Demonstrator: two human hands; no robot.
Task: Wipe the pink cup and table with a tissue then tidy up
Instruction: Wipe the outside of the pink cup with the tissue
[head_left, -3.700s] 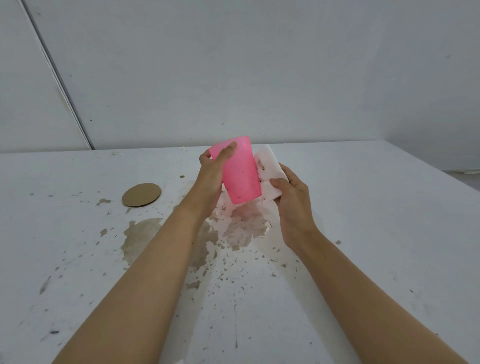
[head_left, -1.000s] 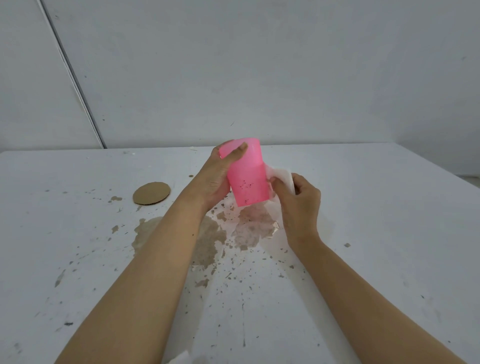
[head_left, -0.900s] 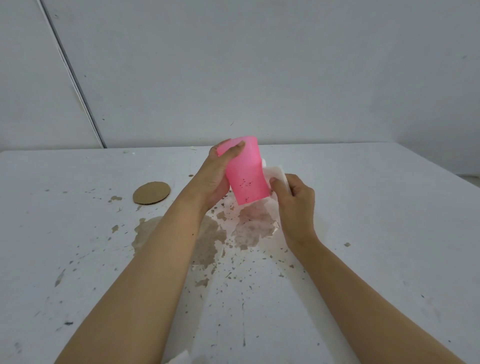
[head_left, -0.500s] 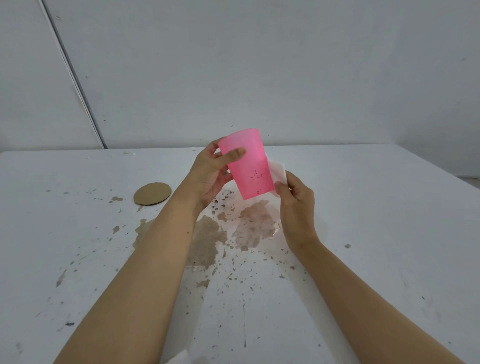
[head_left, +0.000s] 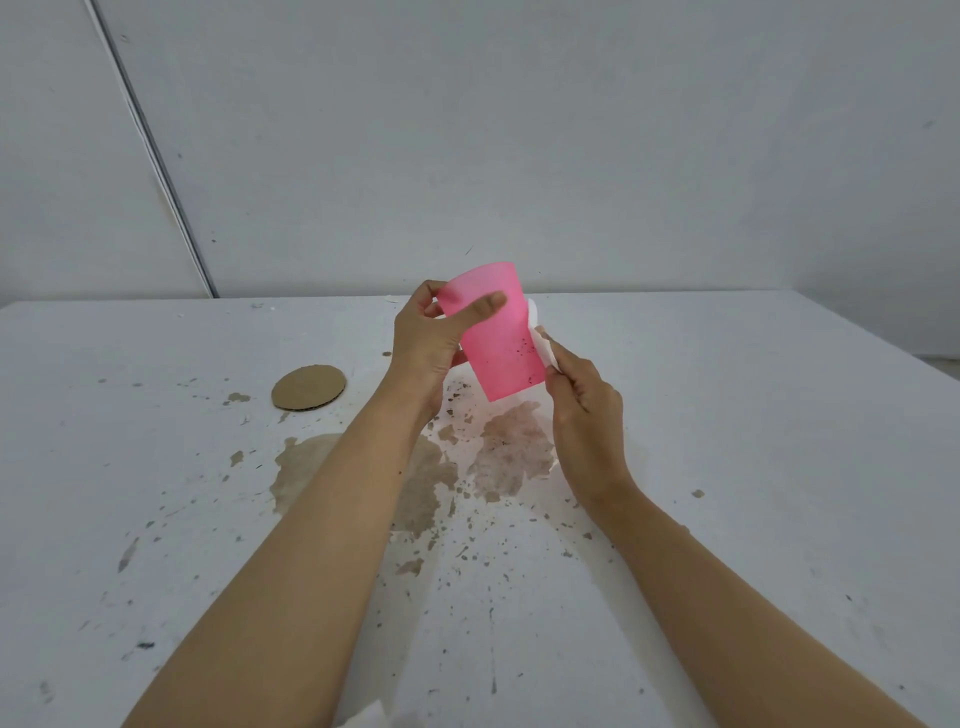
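Holding the pink cup (head_left: 493, 332) up off the table (head_left: 779, 441), I have my left hand (head_left: 431, 338) wrapped round its upper part: my thumb lies across the side facing me, just under the rim, and my fingers curl round the far side. The cup is tilted, its wide mouth up and away from me and its narrower base lower and leaning to my right. Dark specks cling to its lower right side.

My right hand (head_left: 582, 400) pinches a white tissue (head_left: 540, 343) between thumb and fingers and presses it against the right side of the cup, near those specks. Only a narrow strip of the tissue shows between my fingers and the cup; the rest is hidden behind them.

Below the cup, the white table carries a brownish spill (head_left: 509, 452) in wet patches, part of it under my left forearm, with small flecks scattered toward me. A round piece of cardboard (head_left: 308, 387) lies flat to the left of the spill, well apart from both hands. At the near edge, between my forearms, a corner of something white (head_left: 363, 719) shows; I cannot tell what it is. A plain grey wall (head_left: 519, 130) stands behind the table.
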